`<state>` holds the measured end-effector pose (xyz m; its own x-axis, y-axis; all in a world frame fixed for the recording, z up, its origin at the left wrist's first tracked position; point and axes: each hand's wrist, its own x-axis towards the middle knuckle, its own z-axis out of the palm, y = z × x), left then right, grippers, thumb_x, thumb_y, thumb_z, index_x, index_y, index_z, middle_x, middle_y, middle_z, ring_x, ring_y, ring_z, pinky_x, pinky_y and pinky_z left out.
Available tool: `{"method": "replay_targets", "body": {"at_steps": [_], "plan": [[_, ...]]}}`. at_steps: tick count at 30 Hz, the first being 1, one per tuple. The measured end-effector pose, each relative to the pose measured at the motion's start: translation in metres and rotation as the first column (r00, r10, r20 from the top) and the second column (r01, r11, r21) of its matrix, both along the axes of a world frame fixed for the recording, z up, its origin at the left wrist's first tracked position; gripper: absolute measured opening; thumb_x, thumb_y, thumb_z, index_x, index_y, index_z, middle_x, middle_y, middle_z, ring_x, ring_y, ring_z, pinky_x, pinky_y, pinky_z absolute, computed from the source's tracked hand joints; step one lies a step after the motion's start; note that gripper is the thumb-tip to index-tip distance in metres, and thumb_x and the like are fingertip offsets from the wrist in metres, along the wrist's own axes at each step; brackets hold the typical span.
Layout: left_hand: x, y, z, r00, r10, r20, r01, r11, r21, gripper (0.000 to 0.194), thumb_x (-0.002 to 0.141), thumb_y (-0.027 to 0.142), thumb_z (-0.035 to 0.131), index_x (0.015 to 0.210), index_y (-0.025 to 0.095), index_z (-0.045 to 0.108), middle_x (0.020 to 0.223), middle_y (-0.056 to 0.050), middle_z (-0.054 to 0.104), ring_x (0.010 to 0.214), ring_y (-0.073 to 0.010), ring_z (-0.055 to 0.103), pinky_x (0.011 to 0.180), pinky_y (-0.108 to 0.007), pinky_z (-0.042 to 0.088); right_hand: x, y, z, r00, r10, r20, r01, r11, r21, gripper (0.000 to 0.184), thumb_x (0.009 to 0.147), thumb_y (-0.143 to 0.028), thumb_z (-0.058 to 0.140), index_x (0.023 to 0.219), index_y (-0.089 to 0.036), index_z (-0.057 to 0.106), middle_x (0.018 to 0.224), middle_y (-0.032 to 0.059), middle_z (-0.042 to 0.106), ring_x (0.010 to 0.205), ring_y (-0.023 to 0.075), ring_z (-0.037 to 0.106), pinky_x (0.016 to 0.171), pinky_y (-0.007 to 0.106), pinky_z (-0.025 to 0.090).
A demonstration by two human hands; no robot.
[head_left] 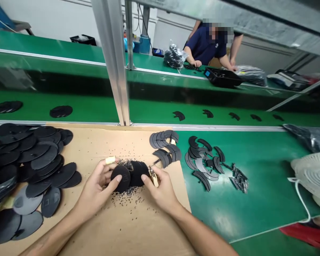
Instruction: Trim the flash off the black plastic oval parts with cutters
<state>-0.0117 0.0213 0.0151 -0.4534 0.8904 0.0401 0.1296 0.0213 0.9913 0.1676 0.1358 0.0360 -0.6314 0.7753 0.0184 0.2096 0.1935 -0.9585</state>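
Note:
My left hand (101, 181), with pale yellow tape round one finger, is closed on a round black plastic disc (121, 179), thumb on its face. Black rounded pieces (138, 172) lie beside and partly behind that disc; how many is hard to tell. In my right hand (161, 186) is a small pair of nippers (153, 176) with metal jaws and pale yellow handles. The right thumb rests against the edge of the black pieces. Tiny black scraps (126, 195) are scattered under and around both hands on the brown paper (117, 227).
Black discs (53, 174) pile up at left. Curved black parts (165, 138) lie at the paper's right edge, more (202, 160) on the green table (218, 217), beside slim dark pieces (239, 178). A fan (313, 174) stands right. Beyond a metal post (114, 64), a person (206, 44) works.

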Motion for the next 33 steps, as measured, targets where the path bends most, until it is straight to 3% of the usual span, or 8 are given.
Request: {"method": "replay_targets", "body": {"at_steps": [5,11,18,23,27,33], "plan": [[0.004,0.001,-0.009,0.997,0.008,-0.073,-0.011,0.999,-0.043,0.033,0.090,0.034,0.066,0.121,0.022,0.062,0.094,-0.005,0.072,0.083,-0.0171,0.072,0.067,-0.024,0.061,-0.001,-0.006,0.003,0.993,0.121,0.004,-0.120,0.988,-0.100,0.018,0.089,-0.036,0.059,0.085,-0.018,0.062,0.074,-0.0012,0.056,0.068,0.0134,0.047,0.064,0.026,0.040],[0.002,-0.006,-0.009,0.990,-0.062,-0.127,0.053,0.996,-0.072,0.039,0.093,0.033,0.062,0.131,0.023,0.060,0.079,-0.001,0.069,0.068,-0.0150,0.068,0.049,-0.019,0.052,-0.001,-0.009,0.005,0.996,0.087,-0.006,-0.087,0.987,-0.133,0.021,0.087,-0.038,0.062,0.078,-0.019,0.057,0.067,-0.0036,0.048,0.063,0.0116,0.041,0.060,0.025,0.037],[0.007,0.001,0.001,0.996,-0.018,-0.092,0.015,0.999,-0.035,0.044,0.088,0.034,0.069,0.129,0.019,0.061,0.097,-0.005,0.072,0.083,-0.0178,0.071,0.073,-0.027,0.062,-0.005,-0.005,0.003,0.999,0.042,-0.018,-0.044,0.991,-0.124,0.030,0.087,-0.041,0.063,0.070,-0.021,0.048,0.066,-0.0047,0.040,0.063,0.0117,0.037,0.059,0.024,0.036],[0.000,0.005,0.002,0.982,-0.013,-0.190,0.021,0.999,0.037,0.039,0.091,0.031,0.067,0.128,0.021,0.065,0.099,-0.007,0.068,0.084,-0.0166,0.065,0.076,-0.029,0.059,-0.011,-0.001,0.001,1.000,0.013,-0.006,-0.014,0.995,-0.100,0.039,0.087,-0.044,0.065,0.065,-0.023,0.040,0.063,-0.0055,0.034,0.059,0.0111,0.032,0.055,0.024,0.034],[-0.003,0.006,0.001,0.961,-0.016,-0.275,0.030,0.998,0.049,0.040,0.092,0.029,0.066,0.132,0.025,0.064,0.095,-0.004,0.060,0.075,-0.0125,0.056,0.070,-0.026,0.054,-0.013,0.000,0.000,1.000,0.015,0.001,-0.014,0.994,-0.109,0.041,0.086,-0.047,0.067,0.065,-0.023,0.041,0.062,-0.0054,0.036,0.058,0.0112,0.033,0.055,0.025,0.035],[-0.001,0.008,0.000,0.981,-0.005,-0.195,0.016,0.998,0.054,0.047,0.093,0.028,0.065,0.140,0.026,0.057,0.115,-0.007,0.062,0.092,-0.0155,0.061,0.079,-0.027,0.057,-0.011,-0.003,0.001,1.000,0.008,0.019,-0.005,0.992,-0.128,0.042,0.085,-0.053,0.067,0.067,-0.023,0.045,0.063,-0.0051,0.038,0.059,0.0116,0.035,0.056,0.027,0.036]]}}
